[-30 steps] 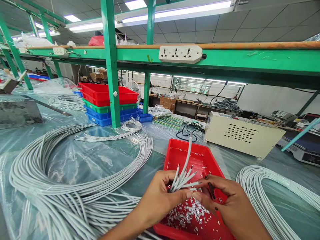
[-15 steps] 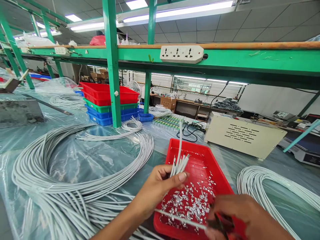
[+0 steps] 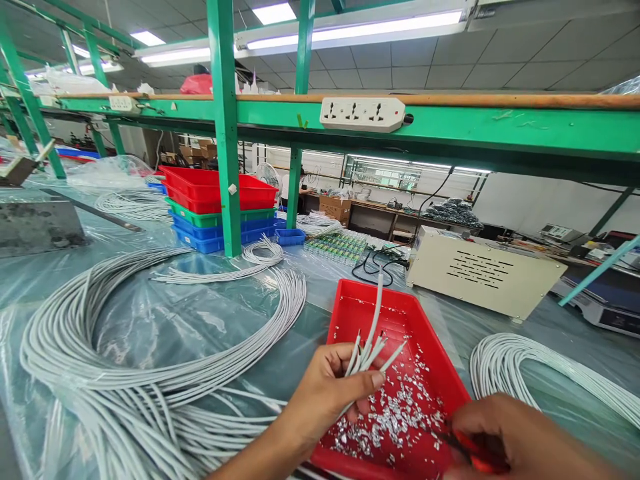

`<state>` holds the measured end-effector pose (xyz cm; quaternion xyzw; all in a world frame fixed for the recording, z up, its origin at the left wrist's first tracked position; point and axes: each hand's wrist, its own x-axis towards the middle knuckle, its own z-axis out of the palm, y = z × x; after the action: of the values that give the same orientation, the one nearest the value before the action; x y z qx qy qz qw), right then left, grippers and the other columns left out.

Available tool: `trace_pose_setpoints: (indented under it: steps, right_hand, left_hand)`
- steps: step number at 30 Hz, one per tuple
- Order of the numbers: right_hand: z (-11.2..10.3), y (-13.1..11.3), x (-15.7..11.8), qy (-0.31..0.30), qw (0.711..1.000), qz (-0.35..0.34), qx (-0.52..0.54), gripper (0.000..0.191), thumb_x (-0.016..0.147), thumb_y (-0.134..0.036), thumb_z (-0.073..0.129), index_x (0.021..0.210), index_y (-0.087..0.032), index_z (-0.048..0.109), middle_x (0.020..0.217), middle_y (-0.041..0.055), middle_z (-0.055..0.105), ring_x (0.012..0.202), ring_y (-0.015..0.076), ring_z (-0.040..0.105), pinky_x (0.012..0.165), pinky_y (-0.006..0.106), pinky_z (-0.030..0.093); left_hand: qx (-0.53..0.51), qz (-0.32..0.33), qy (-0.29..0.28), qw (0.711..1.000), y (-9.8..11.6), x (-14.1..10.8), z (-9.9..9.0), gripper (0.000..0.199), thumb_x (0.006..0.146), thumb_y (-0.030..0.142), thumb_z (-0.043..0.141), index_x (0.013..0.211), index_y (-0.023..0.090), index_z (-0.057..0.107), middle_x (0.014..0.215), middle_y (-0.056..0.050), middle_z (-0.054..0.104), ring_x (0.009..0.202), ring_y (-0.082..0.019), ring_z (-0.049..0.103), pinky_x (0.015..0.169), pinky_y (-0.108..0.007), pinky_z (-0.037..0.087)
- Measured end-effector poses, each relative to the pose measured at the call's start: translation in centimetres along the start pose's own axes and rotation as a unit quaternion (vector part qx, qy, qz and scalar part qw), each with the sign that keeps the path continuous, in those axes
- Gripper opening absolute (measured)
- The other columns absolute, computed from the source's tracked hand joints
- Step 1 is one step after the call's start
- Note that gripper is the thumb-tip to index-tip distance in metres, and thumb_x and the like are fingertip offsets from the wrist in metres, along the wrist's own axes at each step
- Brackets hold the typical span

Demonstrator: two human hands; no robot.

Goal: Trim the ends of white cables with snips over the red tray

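Several white cable ends (image 3: 369,353) are gripped between the thumb and fingers of my left hand (image 3: 335,387), above a red tray (image 3: 350,303). One cable stands up taller than the others, and one leans out to the right. Small silvery scraps (image 3: 395,417) lie scattered in the tray. At the lower right, my right hand (image 3: 515,433) is closed around a red-handled tool (image 3: 480,453), whose dark metal tip points left over the tray's edge; the hand is slightly blurred.
Coiled white cables lie at the left (image 3: 65,327) and right (image 3: 505,360). Stacked bins (image 3: 200,193) stand beside a green post (image 3: 227,153). A beige box (image 3: 480,273) sits behind the tray. A metal block (image 3: 40,223) is at far left.
The cable ends in my left hand have spread apart, and that hand has shifted slightly right and down. My right hand has moved right; the cable stretched beside its tool no longer shows there.
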<state>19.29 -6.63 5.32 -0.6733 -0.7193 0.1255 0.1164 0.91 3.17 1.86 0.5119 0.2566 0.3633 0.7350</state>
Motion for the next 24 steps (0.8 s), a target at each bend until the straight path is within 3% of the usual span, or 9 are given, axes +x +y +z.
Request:
trace_pose_setpoints:
  steps: [3, 7, 14, 20, 24]
  right_hand:
    - [-0.7, -0.4, 1.0, 0.05, 0.97, 0.053, 0.23, 0.026, 0.075, -0.042, 0.054, 0.064, -0.019, 0.062, 0.063, 0.0023, 0.062, 0.057, 0.0146, 0.053, 0.05, 0.023, 0.04]
    - [-0.1, -1.4, 2.5, 0.122, 0.9, 0.058, 0.415, 0.013, 0.062, -0.033, 0.071, 0.069, -0.022, 0.068, 0.064, -0.0005, 0.064, 0.058, 0.0127, 0.054, 0.051, 0.02, 0.042]
    - [1.5, -2.4, 3.3, 0.133, 0.836, 0.039, 0.532, 0.012, 0.056, -0.018, 0.076, 0.063, -0.021, 0.067, 0.057, -0.0034, 0.06, 0.052, 0.009, 0.05, 0.047, 0.016, 0.04]
    - [3.3, -3.8, 4.0, 0.151, 0.793, 0.027, 0.59, 0.017, 0.059, -0.029, 0.076, 0.06, -0.017, 0.063, 0.054, -0.0028, 0.058, 0.05, 0.0079, 0.048, 0.048, 0.016, 0.039]
    - [4.0, -4.7, 4.1, 0.131, 0.758, 0.058, 0.636, 0.027, 0.057, -0.035, 0.077, 0.059, -0.016, 0.058, 0.049, -0.0038, 0.054, 0.046, 0.0069, 0.044, 0.044, 0.017, 0.036]
  left_hand:
    - [0.002, 0.013, -0.025, 1.0, -0.1, -0.1, 0.0, 0.021, 0.06, 0.03, 0.074, 0.067, 0.012, 0.065, 0.045, 0.005, 0.05, 0.038, -0.003, 0.042, 0.037, -0.013, 0.031]
    - [-0.001, 0.036, -0.057, 0.998, -0.3, -0.2, 0.0, 0.02, 0.063, 0.028, 0.073, 0.06, 0.01, 0.064, 0.05, 0.003, 0.052, 0.046, -0.004, 0.042, 0.047, -0.017, 0.033]
    - [0.025, 0.04, -0.1, 0.994, -0.4, -0.3, -0.3, 0.019, 0.063, 0.025, 0.073, 0.071, 0.01, 0.067, 0.059, 0.001, 0.056, 0.054, -0.007, 0.044, 0.055, -0.02, 0.033]
    - [0.022, 0.065, -0.108, 0.992, -0.1, -0.5, -0.1, 0.016, 0.063, 0.019, 0.075, 0.072, 0.012, 0.064, 0.062, 0.003, 0.059, 0.055, -0.005, 0.048, 0.055, -0.016, 0.036]
    - [-0.002, 0.033, -0.104, 0.994, 0.2, -0.6, 0.0, 0.021, 0.061, 0.021, 0.076, 0.071, 0.012, 0.06, 0.059, 0.001, 0.063, 0.058, -0.009, 0.057, 0.058, -0.017, 0.042]
